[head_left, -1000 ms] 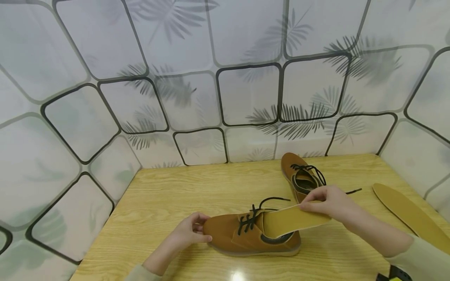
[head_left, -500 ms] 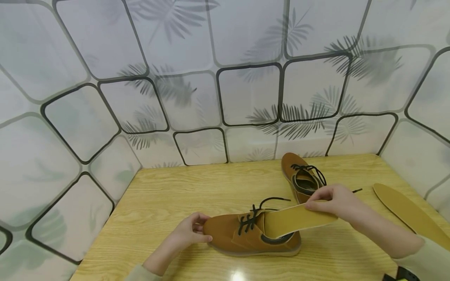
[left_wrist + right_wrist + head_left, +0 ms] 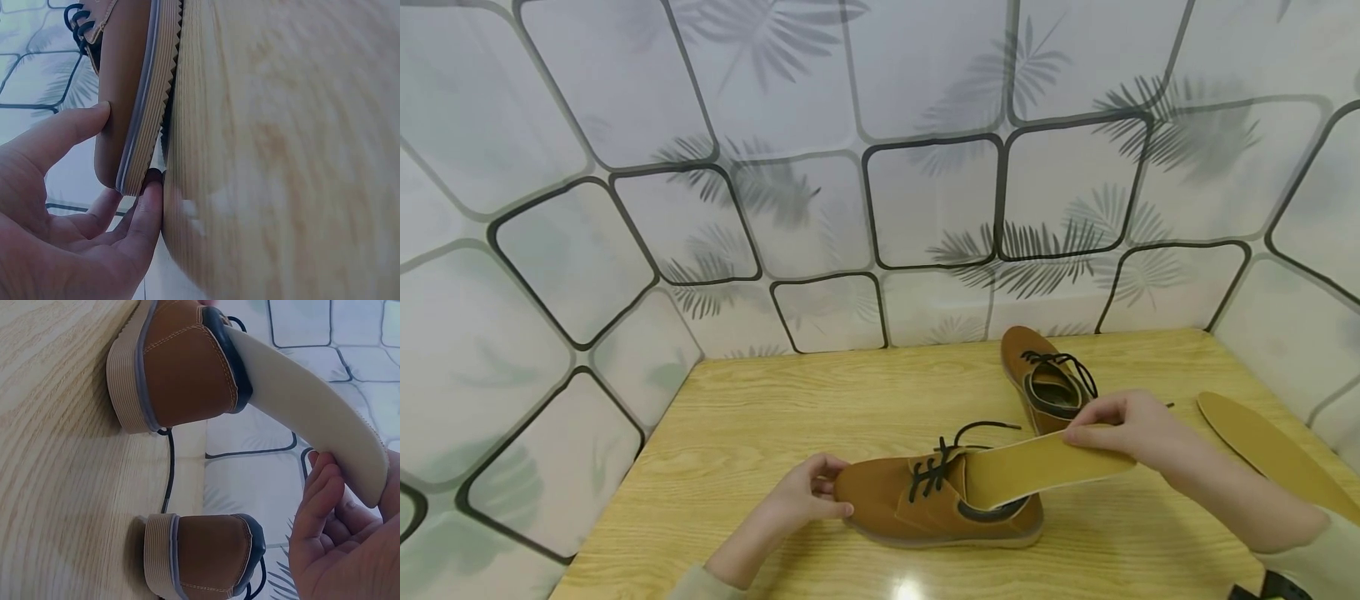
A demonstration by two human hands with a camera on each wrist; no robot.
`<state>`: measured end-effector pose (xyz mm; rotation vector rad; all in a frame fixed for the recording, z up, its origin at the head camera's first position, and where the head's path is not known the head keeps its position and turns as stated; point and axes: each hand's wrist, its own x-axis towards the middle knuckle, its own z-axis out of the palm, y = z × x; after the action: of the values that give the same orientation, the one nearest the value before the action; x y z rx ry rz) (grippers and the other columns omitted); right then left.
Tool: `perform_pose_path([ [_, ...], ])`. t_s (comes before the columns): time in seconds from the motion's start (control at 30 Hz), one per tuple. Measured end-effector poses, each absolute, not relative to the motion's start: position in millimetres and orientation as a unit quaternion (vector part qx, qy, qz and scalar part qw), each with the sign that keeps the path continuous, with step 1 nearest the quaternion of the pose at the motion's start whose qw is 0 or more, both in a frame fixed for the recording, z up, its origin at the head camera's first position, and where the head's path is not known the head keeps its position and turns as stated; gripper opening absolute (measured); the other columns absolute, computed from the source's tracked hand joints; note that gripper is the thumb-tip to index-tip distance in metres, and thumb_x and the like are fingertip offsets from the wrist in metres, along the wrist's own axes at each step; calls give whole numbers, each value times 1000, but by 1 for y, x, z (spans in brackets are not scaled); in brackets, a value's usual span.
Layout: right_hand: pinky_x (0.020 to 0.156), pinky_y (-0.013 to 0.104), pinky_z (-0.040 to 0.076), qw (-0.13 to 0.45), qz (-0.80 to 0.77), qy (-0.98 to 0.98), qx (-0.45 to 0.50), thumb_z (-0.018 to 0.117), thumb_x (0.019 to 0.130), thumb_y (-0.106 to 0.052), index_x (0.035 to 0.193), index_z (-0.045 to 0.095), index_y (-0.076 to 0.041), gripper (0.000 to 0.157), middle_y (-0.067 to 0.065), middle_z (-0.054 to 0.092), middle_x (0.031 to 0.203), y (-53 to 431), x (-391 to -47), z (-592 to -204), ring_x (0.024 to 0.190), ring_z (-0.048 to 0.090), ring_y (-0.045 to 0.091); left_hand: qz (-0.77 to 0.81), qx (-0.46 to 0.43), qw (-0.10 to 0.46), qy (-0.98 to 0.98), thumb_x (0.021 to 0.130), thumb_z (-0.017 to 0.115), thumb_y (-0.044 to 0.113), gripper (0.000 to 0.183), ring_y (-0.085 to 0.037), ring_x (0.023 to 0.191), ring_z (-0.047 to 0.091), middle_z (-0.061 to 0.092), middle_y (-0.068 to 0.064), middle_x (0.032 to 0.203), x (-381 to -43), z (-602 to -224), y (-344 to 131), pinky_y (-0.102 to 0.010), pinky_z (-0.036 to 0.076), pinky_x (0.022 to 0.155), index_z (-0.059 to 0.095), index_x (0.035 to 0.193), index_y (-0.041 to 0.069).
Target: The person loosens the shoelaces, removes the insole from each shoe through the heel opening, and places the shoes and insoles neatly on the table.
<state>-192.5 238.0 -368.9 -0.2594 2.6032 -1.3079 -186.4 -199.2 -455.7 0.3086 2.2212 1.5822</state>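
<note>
A brown lace-up shoe [image 3: 880, 500] stands on the table with its toe to the left. At that toe is my left hand [image 3: 805, 496], holding it; in the left wrist view the thumb [image 3: 81, 128] lies on the upper and the fingers are low by the sole. A tan insole [image 3: 1022, 467] slants out of the shoe's opening, its front part hidden inside. My right hand [image 3: 1131, 433] pinches the insole's outer end between thumb and fingers. From the right wrist view the insole's pale underside [image 3: 300, 400] shows, raised above the shoe's heel.
Behind the right hand sits a second brown shoe [image 3: 1026, 346] with black laces. Another tan insole [image 3: 1262, 437] lies at the table's right side. Patterned walls [image 3: 932, 208] enclose the wood-grain table [image 3: 760, 417] at the back and sides.
My right hand has moved to the right, drawing the insole further out of the shoe. The left hand and the shoe have stayed in place.
</note>
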Motion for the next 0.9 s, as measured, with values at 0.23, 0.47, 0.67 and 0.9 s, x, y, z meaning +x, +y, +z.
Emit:
perform_pose_path([
  [0.23, 74, 28, 44, 102, -421, 896, -95, 70, 84, -35, 93, 74, -12, 26, 1, 67, 96, 241, -192, -365, 86, 56, 8, 568, 106, 199, 791, 77, 78, 9, 57, -21, 95, 57, 56, -13, 114, -186, -455, -199, -34, 52, 84, 49, 124, 1],
  [0.47, 71, 26, 46, 99, -423, 896, -95, 70, 85, -34, 94, 74, -11, 25, -1, 69, 95, 246, -190, -361, 85, 57, 6, 570, 101, 194, 792, 76, 78, 8, 57, -20, 96, 58, 56, -14, 114, -186, -455, -197, -31, 52, 83, 48, 125, 1],
  [0.67, 70, 22, 47, 88, -420, 899, -92, 70, 85, -33, 95, 74, -11, 25, -2, 70, 95, 250, -189, -358, 84, 58, 3, 575, 102, 195, 788, 76, 77, 7, 57, -20, 96, 58, 54, -15, 116, -186, -454, -197, -32, 52, 83, 48, 125, 1],
  [0.9, 71, 21, 46, 85, -406, 906, -87, 70, 84, -35, 95, 74, -13, 25, -1, 69, 101, 256, -189, -356, 87, 57, 0, 574, 100, 193, 789, 76, 78, 7, 57, -20, 96, 58, 55, -14, 115, -185, -455, -197, -32, 52, 83, 49, 125, 1],
])
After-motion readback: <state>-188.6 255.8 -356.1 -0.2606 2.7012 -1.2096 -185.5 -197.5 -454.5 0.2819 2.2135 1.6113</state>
